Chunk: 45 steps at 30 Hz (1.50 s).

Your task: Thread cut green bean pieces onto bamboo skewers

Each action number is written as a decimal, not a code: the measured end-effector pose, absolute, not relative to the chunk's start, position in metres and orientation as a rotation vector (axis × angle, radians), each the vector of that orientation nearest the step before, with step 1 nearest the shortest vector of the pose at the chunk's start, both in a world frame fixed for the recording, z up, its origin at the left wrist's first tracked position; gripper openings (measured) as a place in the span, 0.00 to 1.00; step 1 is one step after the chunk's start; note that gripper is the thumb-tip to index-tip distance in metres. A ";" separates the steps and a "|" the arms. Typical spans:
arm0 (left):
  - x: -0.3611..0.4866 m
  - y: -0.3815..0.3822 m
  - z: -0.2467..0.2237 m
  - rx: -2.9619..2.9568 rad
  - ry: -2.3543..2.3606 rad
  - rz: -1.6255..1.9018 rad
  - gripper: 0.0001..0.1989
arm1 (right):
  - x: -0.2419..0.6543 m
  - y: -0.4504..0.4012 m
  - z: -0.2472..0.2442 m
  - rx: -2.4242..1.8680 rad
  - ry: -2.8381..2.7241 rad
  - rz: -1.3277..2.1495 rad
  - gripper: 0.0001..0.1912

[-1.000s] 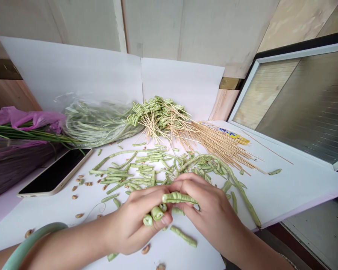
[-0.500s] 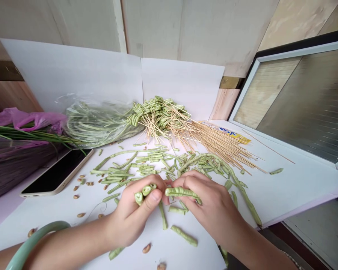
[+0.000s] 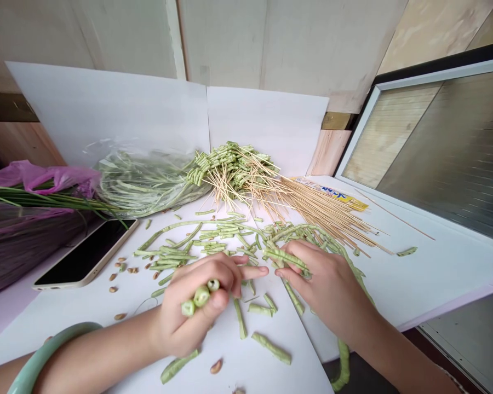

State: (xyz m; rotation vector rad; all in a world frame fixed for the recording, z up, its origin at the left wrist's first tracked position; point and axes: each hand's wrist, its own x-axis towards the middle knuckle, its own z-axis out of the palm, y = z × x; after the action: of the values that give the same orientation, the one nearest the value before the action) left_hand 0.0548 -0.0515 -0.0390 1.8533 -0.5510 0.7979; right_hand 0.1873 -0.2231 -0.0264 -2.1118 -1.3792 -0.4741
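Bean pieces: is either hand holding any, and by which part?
The left hand holds three bean pieces near their exposed ends, beside the thumb. The right hand pinches another piece toward its right end, left end free.

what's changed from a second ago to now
The hands have drawn apart: the left hand has gone slightly left, forefinger now out, and the right hand forward and to the right. A bean piece, not visible at first, now shows on the table. No visible letting go of the cut beans in the left hand. The phone, skewers and clear bag stayed put.
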 end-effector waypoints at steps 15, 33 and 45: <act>0.056 -0.052 -0.029 2.024 -0.767 0.913 0.10 | 0.196 -0.241 -0.015 -2.541 -1.162 -0.071 0.06; 0.056 -0.057 -0.042 1.770 -0.230 0.696 0.06 | 0.170 -0.238 -0.016 -2.268 -1.222 0.047 0.14; 0.072 -0.063 -0.038 1.060 -0.065 0.359 0.17 | 0.168 -0.234 -0.016 -2.090 -1.286 0.246 0.14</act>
State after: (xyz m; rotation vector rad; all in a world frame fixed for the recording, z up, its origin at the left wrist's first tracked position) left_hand 0.0724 -0.0635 -0.0381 1.0605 -0.0646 0.3592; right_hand 0.1679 -0.2342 -0.0164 -2.0898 -1.2861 0.2459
